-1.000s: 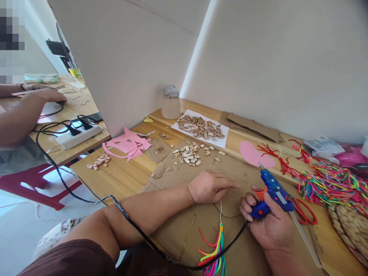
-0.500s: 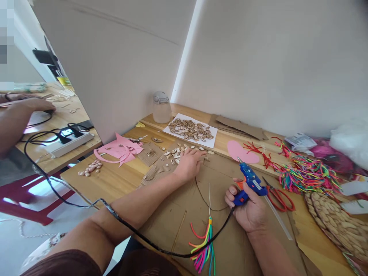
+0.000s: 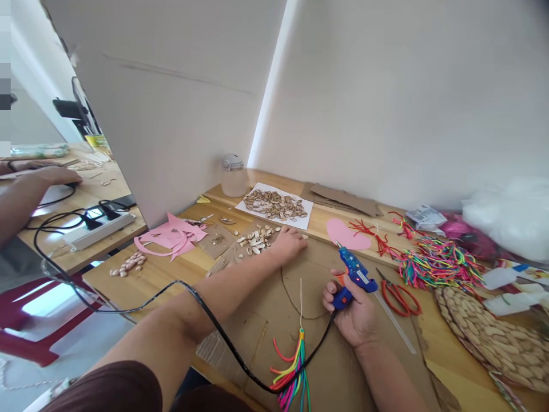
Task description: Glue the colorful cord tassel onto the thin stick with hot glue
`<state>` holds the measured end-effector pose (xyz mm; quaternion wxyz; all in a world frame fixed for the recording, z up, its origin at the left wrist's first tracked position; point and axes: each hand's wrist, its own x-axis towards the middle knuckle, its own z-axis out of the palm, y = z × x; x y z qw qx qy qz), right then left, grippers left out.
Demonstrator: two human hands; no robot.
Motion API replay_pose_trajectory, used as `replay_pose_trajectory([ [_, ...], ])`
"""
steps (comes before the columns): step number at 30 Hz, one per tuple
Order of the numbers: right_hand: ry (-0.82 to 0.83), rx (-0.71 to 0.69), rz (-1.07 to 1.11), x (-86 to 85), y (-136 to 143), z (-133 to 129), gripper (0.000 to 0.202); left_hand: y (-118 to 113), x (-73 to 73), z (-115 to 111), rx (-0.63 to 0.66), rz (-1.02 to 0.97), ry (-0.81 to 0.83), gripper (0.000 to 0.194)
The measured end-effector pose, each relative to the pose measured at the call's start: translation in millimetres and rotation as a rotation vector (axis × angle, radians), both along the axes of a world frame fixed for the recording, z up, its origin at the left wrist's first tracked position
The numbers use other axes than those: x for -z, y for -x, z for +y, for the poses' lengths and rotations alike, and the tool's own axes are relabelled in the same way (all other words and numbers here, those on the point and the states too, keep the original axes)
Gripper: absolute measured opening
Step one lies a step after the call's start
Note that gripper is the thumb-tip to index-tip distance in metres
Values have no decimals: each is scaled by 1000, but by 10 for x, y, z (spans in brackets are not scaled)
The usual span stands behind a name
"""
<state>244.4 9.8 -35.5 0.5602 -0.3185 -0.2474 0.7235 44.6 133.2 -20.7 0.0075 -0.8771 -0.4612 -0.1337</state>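
— Shells point(image 3: 256, 240), pale and loose, are reached by the left hand point(image 3: 288, 242); its fingers lie spread flat among them, nothing pinched.

— And right of it?

— A blue hot-glue gun point(image 3: 354, 276) is clasped firmly in the right hand point(image 3: 354, 313), nozzle raised off the brown cardboard sheet point(image 3: 334, 366). One shell should be picked cleanly, it is judged, while the tip is kept clear of the rainbow cord tassel point(image 3: 295, 366) below.

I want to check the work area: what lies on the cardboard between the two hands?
In the head view, a white string with a colourful tassel lies between left hand and right hand.
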Motion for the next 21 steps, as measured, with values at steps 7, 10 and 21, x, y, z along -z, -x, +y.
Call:
replay_pose_trajectory([
  [7,1,-17,-4,-29,6,-3,23,286,-175,86,-79,27,-31,25],
  [10,0,-18,-6,-32,1,4,23,457,-276,154,-144,20,-20,23],
  [21,14,-11,-12,-38,7,13,23,-87,-182,259,-18,121,-65,25],
])
